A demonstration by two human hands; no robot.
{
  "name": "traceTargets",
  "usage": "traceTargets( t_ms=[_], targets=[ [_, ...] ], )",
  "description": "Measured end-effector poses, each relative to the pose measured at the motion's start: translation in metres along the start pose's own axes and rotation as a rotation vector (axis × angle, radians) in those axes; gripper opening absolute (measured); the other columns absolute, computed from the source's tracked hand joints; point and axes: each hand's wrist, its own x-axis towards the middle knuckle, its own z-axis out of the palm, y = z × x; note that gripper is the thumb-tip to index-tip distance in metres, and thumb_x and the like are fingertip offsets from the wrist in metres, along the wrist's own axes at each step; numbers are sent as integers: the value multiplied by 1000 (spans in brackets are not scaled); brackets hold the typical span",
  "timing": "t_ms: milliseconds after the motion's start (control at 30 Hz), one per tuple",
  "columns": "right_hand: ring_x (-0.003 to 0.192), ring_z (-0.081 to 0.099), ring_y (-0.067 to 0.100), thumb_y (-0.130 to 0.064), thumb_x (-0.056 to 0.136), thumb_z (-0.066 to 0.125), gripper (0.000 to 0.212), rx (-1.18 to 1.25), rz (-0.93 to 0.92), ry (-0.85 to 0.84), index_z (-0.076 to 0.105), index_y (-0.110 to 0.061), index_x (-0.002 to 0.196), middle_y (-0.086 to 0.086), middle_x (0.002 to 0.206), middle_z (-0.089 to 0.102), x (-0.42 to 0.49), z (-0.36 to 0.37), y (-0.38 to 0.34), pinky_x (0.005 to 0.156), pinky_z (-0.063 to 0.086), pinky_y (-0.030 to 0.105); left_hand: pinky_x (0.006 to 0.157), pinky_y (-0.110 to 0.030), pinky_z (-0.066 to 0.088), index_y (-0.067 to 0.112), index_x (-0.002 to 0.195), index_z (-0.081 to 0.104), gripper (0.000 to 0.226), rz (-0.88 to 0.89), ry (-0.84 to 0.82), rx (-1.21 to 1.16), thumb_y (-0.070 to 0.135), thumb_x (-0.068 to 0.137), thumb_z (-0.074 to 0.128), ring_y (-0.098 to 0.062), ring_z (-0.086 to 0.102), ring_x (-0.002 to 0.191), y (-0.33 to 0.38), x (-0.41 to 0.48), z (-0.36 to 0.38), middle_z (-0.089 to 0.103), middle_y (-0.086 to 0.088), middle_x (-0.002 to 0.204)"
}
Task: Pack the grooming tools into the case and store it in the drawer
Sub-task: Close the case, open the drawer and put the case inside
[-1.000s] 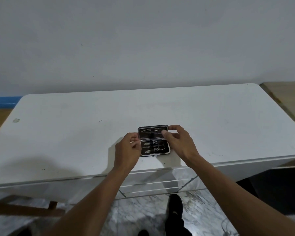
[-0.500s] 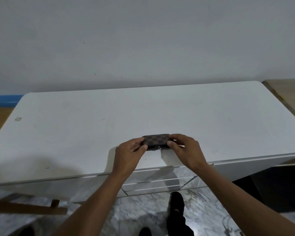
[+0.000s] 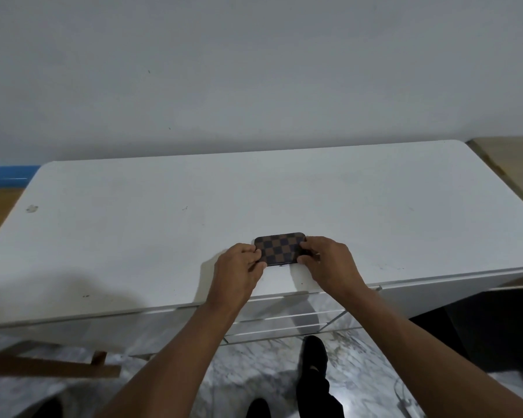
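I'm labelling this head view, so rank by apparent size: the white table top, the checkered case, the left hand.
1. white table top
2. left hand, though nearer the camera, so unsure
3. checkered case

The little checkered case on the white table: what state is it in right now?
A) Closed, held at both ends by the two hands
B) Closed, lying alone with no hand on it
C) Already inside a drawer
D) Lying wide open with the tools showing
A: the case shows only its brown checkered lid, shut, on the table, with the left hand and right hand pinching its ends.
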Motion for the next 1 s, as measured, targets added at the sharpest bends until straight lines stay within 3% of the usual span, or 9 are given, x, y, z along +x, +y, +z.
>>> traceTargets(
  t_ms=[233, 400, 533, 633, 733, 900, 1000],
  targets=[
    [101, 66, 27, -12, 87, 66, 25, -1, 54, 39, 70, -6, 111, 11, 111, 72, -3, 4, -4, 92, 51, 35, 89, -36, 55, 0, 100, 76, 21, 64, -7, 71, 7, 80, 78, -25, 70, 92, 4, 0, -4, 73, -13, 102],
    [92, 65, 24, -17, 89, 62, 18, -64, 42, 54, 71, -9, 103, 7, 101, 73, -9, 11, -2, 77, 47, 28, 90, -30, 47, -3, 104, 73, 21, 95, -24, 125, 5, 84, 73, -31, 69, 95, 7, -1, -4, 73, -17, 104],
    [97, 64, 27, -16, 89, 61, 22, -79, 44, 41, 68, -8, 109, 9, 107, 71, -9, 7, -7, 82, 49, 32, 93, -28, 45, -1, 112, 71, 25, 34, 3, 107, 6, 87, 70, -28, 67, 102, 11, -4, -1, 72, -15, 111],
    [101, 63, 28, -13, 89, 60, 30, -86, 29, 5, 62, -10, 118, 10, 112, 69, -12, 2, -8, 86, 48, 32, 100, -28, 43, 2, 125, 64, 35, 19, -54, 155, 7, 90, 66, -27, 61, 115, 11, -7, 1, 65, -10, 127],
    [106, 62, 25, -15, 90, 59, 37, 4, -1, -34, 53, -16, 127, 7, 121, 66, -24, -1, -3, 91, 49, 32, 109, -21, 27, 6, 140, 51, 47, -15, -48, 149, 7, 94, 61, -25, 43, 137, 12, -26, 1, 46, -9, 148],
    [112, 60, 23, -15, 93, 56, 35, -24, -122, 57, 53, -13, 128, 7, 128, 61, -78, 9, 16, 94, 49, 32, 98, -17, 43, 4, 120, 67, 31, 201, 112, 131, 1, 91, 56, -17, 58, 111, 12, -91, 13, 62, -9, 120],
    [108, 61, 24, -15, 92, 57, 29, -109, -157, 23, 60, -11, 120, 8, 120, 64, -105, 24, 34, 92, 49, 33, 89, -33, 55, 7, 113, 69, 32, 161, -11, 187, 15, 90, 48, -23, 64, 101, 2, -120, 28, 66, -8, 111]
  ],
)
